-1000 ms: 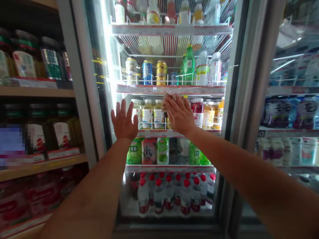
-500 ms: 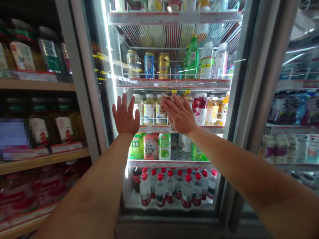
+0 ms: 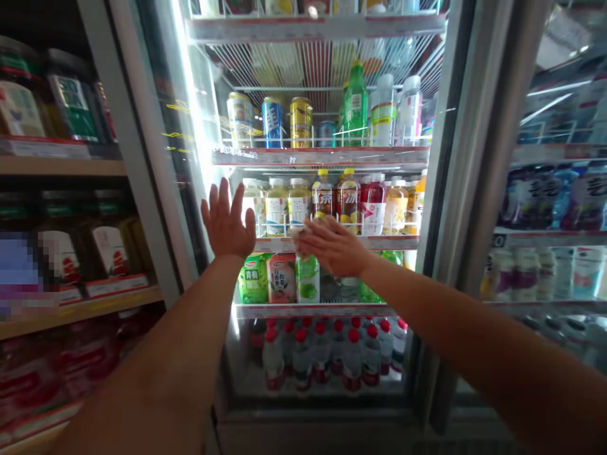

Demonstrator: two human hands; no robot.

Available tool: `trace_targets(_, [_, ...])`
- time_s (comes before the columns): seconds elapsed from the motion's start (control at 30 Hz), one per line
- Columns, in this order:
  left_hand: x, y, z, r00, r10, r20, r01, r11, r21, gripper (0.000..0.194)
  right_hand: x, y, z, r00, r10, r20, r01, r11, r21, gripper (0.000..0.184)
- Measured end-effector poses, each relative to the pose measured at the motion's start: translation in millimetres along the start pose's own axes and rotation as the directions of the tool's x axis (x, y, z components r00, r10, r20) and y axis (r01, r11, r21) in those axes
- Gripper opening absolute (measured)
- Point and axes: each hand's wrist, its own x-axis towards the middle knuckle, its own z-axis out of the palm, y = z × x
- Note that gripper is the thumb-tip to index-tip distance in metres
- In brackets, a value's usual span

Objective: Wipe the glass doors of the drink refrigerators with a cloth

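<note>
My left hand [image 3: 228, 226] is spread, palm against the glass door of a lit drinks fridge, near its left side. Under my right hand [image 3: 337, 248] lies a crumpled pale cloth [image 3: 300, 235], pressed to the same glass with the fingers pointing left. Only the cloth's edge shows past the fingertips; the rest is hidden. Behind the glass, tea bottles [image 3: 276, 205] stand on the shelf at hand level. Below them are cartons, among them a green-and-white one [image 3: 308, 281] partly covered by my right hand.
Cans [image 3: 300, 121] and a green bottle [image 3: 355, 104] stand on a higher shelf. Red-capped water bottles [image 3: 301, 360] fill the fridge bottom. A metal door frame [image 3: 458, 189] borders the glass at right. Left, an open wooden shelf [image 3: 61, 165] carries large jars; another fridge stands right.
My right hand has slid down and slightly left with the cloth, uncovering the yellow-capped bottles. My left hand stays on the glass. The view has shifted a little to the right.
</note>
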Motion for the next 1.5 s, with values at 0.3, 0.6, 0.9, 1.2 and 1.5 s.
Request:
trace_targets(0.3, [-0.3,-2.0,1.2,1.0,0.004,0.0,-0.004,1.0,0.027,0.06,-9.8,-22.3,2.9,0.986,0.161,0.033,-0.162,0.986,0.039,0.058])
trace_targets(0.6, [-0.3,2.3,0.4,0.997,-0.052,0.058,0.055,0.998,-0.041,0.075,-60.5,49.6,-50.8,0.938,0.341,0.067,-0.342,0.94,0.004,0.064])
trace_targets(0.9, [-3.1,3.8,-0.4,0.998,-0.033,0.048,0.027,0.992,0.119,0.061,-82.2,44.6,-49.6,0.905,0.424,-0.019,-0.425,0.905,-0.028,0.061])
trace_targets(1.2, [-30.9,10.2,-2.3,0.987,-0.155,0.032,0.151,0.983,0.104,0.067,-84.0,44.8,-44.2,0.911,0.396,-0.113,-0.407,0.908,-0.104,0.062])
trace_targets(1.5, [-101.2,14.5,7.0,0.985,-0.125,0.12,0.111,0.987,0.119,0.061,-70.1,7.3,-31.8,0.823,0.545,-0.161,-0.557,0.829,-0.039,0.07])
